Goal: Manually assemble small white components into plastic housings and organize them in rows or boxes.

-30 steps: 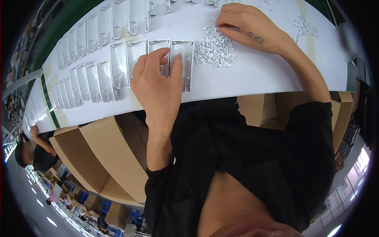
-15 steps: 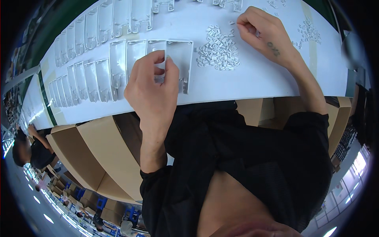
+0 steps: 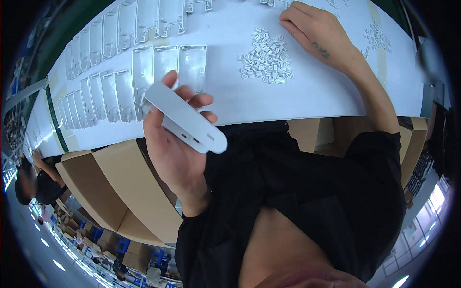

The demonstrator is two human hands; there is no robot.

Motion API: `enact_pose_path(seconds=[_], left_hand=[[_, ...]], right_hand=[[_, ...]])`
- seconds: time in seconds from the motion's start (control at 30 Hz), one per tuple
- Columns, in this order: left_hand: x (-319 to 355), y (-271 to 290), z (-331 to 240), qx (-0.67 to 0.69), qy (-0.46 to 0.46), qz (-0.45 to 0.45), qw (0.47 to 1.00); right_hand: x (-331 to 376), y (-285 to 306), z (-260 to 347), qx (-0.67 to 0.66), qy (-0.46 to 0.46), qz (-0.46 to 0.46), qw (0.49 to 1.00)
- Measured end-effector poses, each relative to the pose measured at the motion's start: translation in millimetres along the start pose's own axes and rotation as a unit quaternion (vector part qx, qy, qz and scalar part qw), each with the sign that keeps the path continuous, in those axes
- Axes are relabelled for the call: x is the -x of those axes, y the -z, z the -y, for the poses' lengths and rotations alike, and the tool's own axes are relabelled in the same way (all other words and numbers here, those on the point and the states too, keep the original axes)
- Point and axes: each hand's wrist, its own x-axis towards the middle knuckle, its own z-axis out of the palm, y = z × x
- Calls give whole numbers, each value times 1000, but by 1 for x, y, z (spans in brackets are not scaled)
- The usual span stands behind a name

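Observation:
My left hand (image 3: 169,152) is closed around a long white plastic housing (image 3: 188,115) with one rounded end, lifted off the table's near edge. It is tilted, its smooth outer face upward, and small slots show along its side wall. My right hand (image 3: 322,36) rests just beyond the right of a pile of small white plastic pieces (image 3: 269,60). Its fingers are pinched together; whatever lies between the fingertips is hidden. Beside my left hand, a front row of open white housings (image 3: 165,60) lies with hollow sides up.
A second row of housings (image 3: 124,26) runs along the far left of the white table (image 3: 307,103). Scattered small pieces (image 3: 377,37) lie at the far right. Below the near edge stand cardboard boxes (image 3: 129,187). Another person (image 3: 45,185) is at the far left.
My left hand has picked up the rightmost housing of the front row, drawn it toward me and turned it over. My right hand has shifted slightly left and its fingers have turned downward.

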Motion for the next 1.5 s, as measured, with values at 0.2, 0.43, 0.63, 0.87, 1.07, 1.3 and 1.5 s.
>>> enact_pose_path(seconds=[0.2, 0.43, 0.63, 0.87, 1.07, 1.3, 1.5], left_hand=[[14, -23, 20, 111, 147, 31, 982], [17, -38, 31, 24, 158, -13, 987], [8, -36, 32, 57, 166, -45, 983], [3, -40, 28, 56, 181, -61, 980], [10, -49, 25, 16, 191, -50, 980], [5, -51, 30, 0, 158, -29, 987], [-21, -46, 24, 97, 40, -15, 994]], right_hand=[[-97, 22, 160, -220, -383, 174, 880], [-72, -9, 181, -96, -290, 81, 949], [-67, -18, 177, 7, -219, 107, 970], [-77, -11, 170, 104, -131, 120, 979], [-89, 3, 172, 82, -141, 159, 974], [-89, 2, 167, 31, -231, 115, 966], [-100, 13, 183, -322, -582, -20, 747]])
